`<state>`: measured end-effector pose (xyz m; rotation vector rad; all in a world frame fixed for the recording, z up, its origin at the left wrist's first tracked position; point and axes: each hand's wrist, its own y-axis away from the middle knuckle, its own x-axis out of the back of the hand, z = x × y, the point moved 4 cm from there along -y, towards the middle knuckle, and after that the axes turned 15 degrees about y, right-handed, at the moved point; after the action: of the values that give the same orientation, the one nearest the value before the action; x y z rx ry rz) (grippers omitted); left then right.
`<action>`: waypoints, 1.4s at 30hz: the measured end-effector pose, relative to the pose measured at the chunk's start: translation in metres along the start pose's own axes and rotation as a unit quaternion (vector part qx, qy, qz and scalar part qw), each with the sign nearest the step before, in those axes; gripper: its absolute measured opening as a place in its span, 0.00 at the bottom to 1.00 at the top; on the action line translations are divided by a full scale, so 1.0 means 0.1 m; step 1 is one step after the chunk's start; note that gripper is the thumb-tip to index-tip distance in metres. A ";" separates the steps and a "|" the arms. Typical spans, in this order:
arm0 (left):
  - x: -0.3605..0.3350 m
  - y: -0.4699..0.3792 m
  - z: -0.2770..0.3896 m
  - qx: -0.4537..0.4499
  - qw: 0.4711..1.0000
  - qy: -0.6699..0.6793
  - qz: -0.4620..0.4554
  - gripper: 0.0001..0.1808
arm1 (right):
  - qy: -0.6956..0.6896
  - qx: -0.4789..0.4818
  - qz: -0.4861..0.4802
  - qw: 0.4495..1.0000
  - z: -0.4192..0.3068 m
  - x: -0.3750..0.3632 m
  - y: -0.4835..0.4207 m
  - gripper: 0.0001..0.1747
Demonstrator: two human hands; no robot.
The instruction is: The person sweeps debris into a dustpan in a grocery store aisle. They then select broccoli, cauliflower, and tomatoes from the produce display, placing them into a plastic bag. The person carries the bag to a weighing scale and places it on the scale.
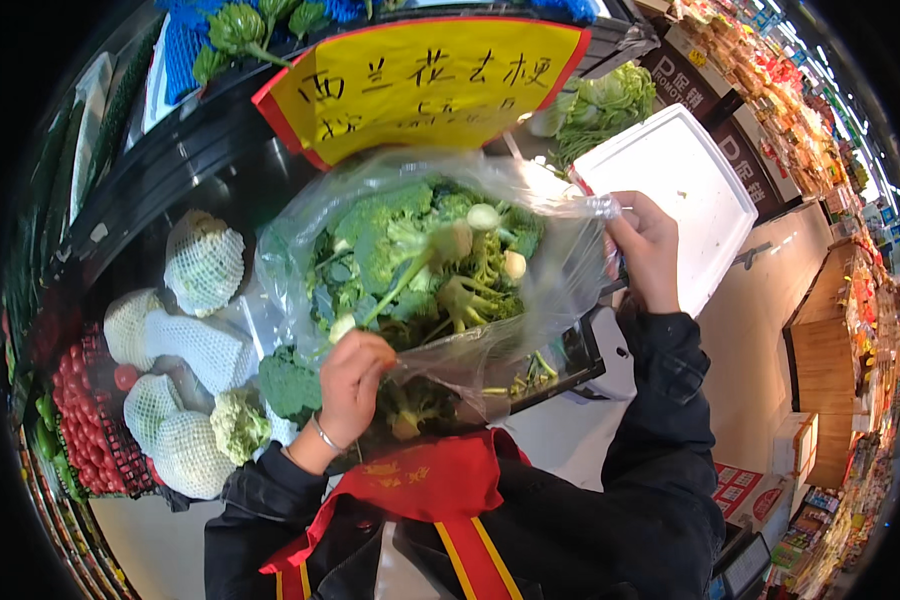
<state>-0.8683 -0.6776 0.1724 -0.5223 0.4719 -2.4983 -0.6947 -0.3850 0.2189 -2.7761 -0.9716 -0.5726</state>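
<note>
A large transparent plastic bag [570, 262] lies spread wide in front of me with many broccoli pieces [386, 232] inside. Cut stems, leaves and green heads show through its mouth. My left hand [356, 379] pinches the bag's near edge, close to a pale cut stem [341, 328]. At the far right corner, my right hand [649, 251] grips gathered plastic, with a strip of red and white beside the fingers. A loose broccoli head [291, 382] sits just left of my left hand, outside the bag.
Cauliflowers in white foam nets [205, 262] and a bare cauliflower [240, 427] lie at left, beside a crate of small red tomatoes [86, 420]. A yellow sign [427, 86] with handwriting stands behind the bag. A white foam box lid [671, 202] and leafy greens [607, 109] are at right.
</note>
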 end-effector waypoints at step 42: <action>1.25 -1.25 -2.19 0.114 0.942 -0.154 0.277 0.31 | -0.468 -0.082 0.067 0.877 1.68 -2.65 -1.33 0.43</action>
<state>-1.1190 -0.6007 0.0703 -0.5806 0.1675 -1.8581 -0.9168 -0.3883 -0.0394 -3.2317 -0.8367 0.8489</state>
